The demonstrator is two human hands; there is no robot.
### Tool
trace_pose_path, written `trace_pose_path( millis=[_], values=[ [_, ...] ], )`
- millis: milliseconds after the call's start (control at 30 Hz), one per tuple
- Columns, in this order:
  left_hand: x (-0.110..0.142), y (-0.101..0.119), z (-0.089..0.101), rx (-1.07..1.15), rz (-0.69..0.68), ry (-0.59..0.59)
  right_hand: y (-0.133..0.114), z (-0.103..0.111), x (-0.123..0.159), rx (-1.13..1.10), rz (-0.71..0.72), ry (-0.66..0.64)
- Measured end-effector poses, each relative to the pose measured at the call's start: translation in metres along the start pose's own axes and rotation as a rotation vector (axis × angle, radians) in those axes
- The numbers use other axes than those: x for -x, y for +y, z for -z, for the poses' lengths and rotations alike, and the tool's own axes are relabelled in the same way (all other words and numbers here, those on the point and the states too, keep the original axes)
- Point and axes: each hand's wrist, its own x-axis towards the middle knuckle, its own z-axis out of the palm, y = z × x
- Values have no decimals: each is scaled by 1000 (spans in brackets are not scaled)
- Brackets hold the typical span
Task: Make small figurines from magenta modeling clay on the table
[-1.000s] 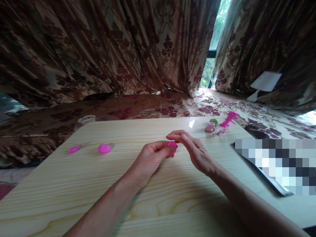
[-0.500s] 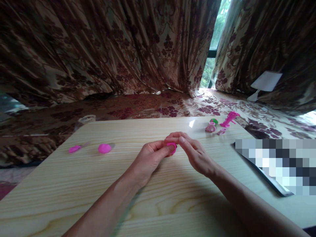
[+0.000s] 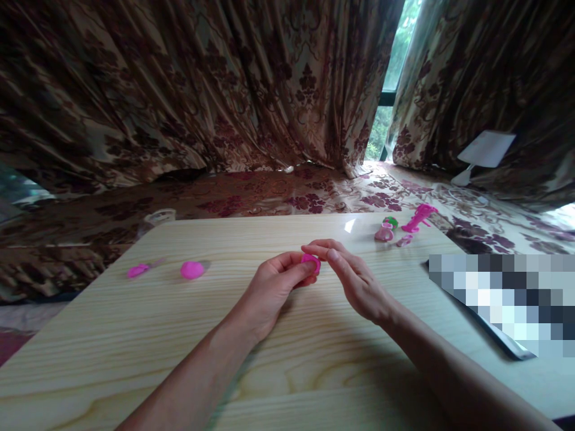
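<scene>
My left hand (image 3: 285, 273) pinches a small bright pink piece (image 3: 311, 262), which looks like modelling clay, between thumb and fingers above the middle of the table. Opposite it, my right hand (image 3: 350, 272) has its fingers stretched out close together, the tips at the top edge of the piece. Whether those fingertips press on it, I cannot tell. To the left, a rounded pink lump (image 3: 192, 270) of the same colour lies on the table, with a smaller pink piece (image 3: 138, 270) farther left.
At the table's far right stand a hot-pink toy-like piece (image 3: 420, 218), a pale pink cup-shaped piece (image 3: 384, 232), a green item (image 3: 390, 222) and a small pink piece (image 3: 405, 240). A blurred-out flat object (image 3: 498, 305) lies at right. A white lamp (image 3: 485, 149) stands behind.
The pink piece has turned slightly in my left hand and moved up a little. My right hand stays nearly in place, its fingers still stretched out beside the piece.
</scene>
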Motion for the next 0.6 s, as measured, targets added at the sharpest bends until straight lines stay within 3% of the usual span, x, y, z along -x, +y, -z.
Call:
trace_pose_path(
  millis=[333,600],
  values=[
    [1,0,0,-111,7,-37,-3,2,-1,9,-12,16],
    [3,2,0,-42,30,-69,-3,1,-1,0,-1,-1]
  ],
)
